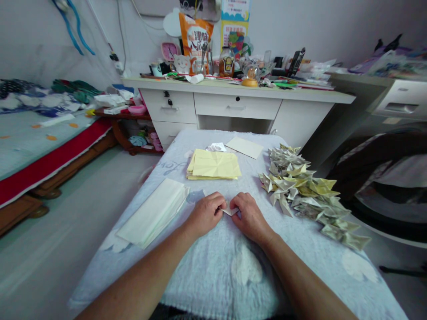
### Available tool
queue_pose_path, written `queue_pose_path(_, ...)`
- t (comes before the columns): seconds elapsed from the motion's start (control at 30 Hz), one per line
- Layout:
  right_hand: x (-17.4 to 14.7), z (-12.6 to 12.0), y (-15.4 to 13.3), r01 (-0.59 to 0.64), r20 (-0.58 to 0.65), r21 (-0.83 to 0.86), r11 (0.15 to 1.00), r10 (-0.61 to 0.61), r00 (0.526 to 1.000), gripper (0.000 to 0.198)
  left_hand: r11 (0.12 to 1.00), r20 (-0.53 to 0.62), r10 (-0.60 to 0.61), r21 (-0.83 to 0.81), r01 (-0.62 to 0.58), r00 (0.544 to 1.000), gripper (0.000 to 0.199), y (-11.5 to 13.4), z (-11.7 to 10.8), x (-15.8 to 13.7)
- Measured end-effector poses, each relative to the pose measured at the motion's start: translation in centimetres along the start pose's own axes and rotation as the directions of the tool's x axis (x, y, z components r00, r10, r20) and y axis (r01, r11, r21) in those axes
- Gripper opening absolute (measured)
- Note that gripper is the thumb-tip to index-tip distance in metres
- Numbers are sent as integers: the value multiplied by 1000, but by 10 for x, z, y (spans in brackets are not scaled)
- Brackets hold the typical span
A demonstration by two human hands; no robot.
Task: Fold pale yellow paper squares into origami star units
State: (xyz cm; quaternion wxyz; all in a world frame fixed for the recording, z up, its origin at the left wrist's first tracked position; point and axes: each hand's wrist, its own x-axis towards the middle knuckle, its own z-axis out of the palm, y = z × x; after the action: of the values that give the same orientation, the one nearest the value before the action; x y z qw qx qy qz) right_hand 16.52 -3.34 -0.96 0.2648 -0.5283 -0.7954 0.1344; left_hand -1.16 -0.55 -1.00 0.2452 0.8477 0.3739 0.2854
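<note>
Large white Chinese characters stand on the orange snack bag (195, 38) on the desk (233, 89) — the wall poster's (235, 18) print is too small to read.

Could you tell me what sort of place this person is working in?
Most likely a bedroom at home: a bed stands at the left, a cluttered white desk against the wall. Both hands, left hand and right hand, press a small folded paper on a cloth-covered table.
</note>
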Motion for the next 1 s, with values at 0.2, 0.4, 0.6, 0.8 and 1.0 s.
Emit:
queue_pose_path(0.2, -2, -6, 1, 0, 69, -22, 1000, 1, 998, 15, 994, 32, 50, 95, -53, 998, 17, 2, -3, -4)
queue_pose_path(0.4, -1, -6, 3, -12, 76, -27, 1000, 14, 997, 9, 983, 39, 52, 176, -58, 998, 9, 4, -5, -6)
queue_pose_path(0.6, -1, -9, 3, -64, 42, 2, 998, 64, 997, 7, 991, 34, -24, 135, 19, 999, 8, 2, -4, -5)
queue_pose_path(0.8, 0, -9, 5, -116, 40, 47, 992, 114, 993, 11, 990, 26, -87, 113, 84, 996, 16, 2, -5, -1)
queue_pose_path(1.0, 2, -6, 3, -191, 26, -1, 982, 191, 981, 12, 971, -8, -134, 198, 133, 991, 14, 1, -1, 1)
